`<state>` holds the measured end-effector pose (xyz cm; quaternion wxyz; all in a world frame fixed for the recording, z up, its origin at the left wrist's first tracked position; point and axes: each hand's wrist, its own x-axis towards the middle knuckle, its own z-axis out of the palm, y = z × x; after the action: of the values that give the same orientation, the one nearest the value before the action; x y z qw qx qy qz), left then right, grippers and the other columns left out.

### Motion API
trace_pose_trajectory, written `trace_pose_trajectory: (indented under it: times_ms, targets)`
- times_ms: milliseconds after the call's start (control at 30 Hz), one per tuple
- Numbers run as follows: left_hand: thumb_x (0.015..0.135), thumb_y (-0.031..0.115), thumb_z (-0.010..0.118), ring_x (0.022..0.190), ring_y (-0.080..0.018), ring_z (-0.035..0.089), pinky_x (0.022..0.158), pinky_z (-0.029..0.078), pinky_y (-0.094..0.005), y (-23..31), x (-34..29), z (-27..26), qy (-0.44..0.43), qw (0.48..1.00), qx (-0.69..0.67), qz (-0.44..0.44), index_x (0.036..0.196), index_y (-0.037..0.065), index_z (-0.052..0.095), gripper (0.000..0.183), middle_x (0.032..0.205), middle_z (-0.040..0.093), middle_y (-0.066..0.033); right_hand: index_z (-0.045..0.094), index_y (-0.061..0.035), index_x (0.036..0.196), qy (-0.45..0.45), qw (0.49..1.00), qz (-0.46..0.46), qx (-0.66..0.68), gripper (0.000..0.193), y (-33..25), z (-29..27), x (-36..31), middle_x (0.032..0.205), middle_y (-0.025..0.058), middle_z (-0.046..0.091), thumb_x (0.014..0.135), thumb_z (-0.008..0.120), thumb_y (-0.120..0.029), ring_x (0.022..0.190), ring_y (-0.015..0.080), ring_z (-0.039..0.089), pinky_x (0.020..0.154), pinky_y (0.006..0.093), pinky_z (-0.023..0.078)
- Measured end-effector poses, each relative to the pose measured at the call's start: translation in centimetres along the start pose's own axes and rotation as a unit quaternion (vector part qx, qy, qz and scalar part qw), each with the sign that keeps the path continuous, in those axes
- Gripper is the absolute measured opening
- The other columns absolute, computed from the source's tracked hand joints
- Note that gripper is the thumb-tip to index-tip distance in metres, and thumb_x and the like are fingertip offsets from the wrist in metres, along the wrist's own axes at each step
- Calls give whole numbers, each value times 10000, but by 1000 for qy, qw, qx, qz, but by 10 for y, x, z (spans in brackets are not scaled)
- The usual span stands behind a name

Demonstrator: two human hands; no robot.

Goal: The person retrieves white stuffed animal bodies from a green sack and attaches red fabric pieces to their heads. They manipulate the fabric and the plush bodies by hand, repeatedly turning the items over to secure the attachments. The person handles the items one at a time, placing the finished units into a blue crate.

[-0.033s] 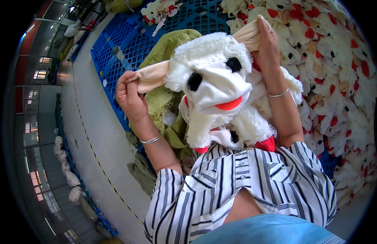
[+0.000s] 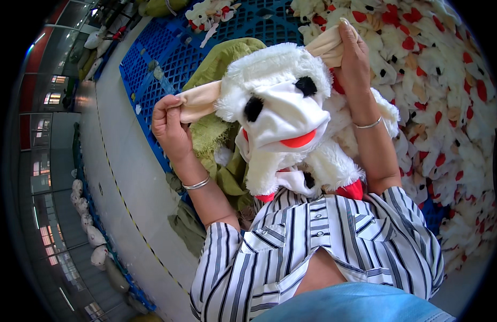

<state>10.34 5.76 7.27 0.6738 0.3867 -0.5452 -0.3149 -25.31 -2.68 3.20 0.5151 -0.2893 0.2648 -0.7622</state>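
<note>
A white, fluffy plush lamb (image 2: 291,121) with black eye patches and a red mouth lies in front of my body, its face wrinkled and limp. My left hand (image 2: 172,129) is closed on the tip of the beige ear (image 2: 203,100) at the left. The other ear (image 2: 324,47) is pinched in my right hand (image 2: 351,59), farther away and to the right. Both ears are drawn outward from the head. Red-tipped legs (image 2: 349,190) hang toward my striped shirt. A second white face with a black patch (image 2: 294,181) shows partly beneath the head.
A big heap of similar white and red plush skins (image 2: 436,86) covers the right side. Green sacking (image 2: 224,59) lies behind the lamb, over a blue plastic pallet (image 2: 146,59). More plush pieces (image 2: 208,16) rest on it. Grey floor (image 2: 119,145) with a striped line runs along the left.
The lamb's head has shifted very slightly left, and my left hand has edged left with the ear. Both hands keep hold of the ears.
</note>
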Motion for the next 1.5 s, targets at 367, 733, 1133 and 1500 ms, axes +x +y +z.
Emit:
trace_pose_trajectory:
  times_ms: [367, 733, 1133, 1500]
  targets:
    - [881, 183, 690, 847, -93, 612, 723, 502, -250, 21, 0, 110, -287, 932, 220, -25, 1152, -1, 628, 333, 985, 680, -49, 631, -77, 866, -254, 956, -41, -144, 200, -16, 60, -8, 804, -107, 468, 999, 590, -221, 720, 5, 379, 614, 202, 346]
    - [954, 245, 639, 866, -129, 659, 752, 519, -283, -74, 15, 102, -157, 956, 177, -172, 1111, -8, 682, 301, 985, 711, -66, 634, 17, 883, -252, 932, -77, -250, 165, -40, 37, -62, 698, -21, 568, 960, 599, -124, 662, 34, 516, 568, 216, 410]
    - [976, 218, 594, 843, -126, 645, 740, 515, -285, -62, 7, 109, -65, 973, 84, -204, 1086, -15, 688, 274, 973, 704, -60, 679, 43, 1071, -350, 876, 159, -292, 296, -12, 23, -86, 775, -14, 608, 934, 677, -219, 680, 26, 494, 573, 198, 395]
    - [974, 213, 600, 794, -116, 646, 686, 514, -277, -69, 1, 122, -82, 982, 37, -169, 1074, 0, 696, 254, 927, 710, -44, 676, 15, 957, -345, 834, 369, -221, 326, -17, 37, -94, 767, 31, 687, 969, 574, -294, 512, 63, 520, 505, 211, 418]
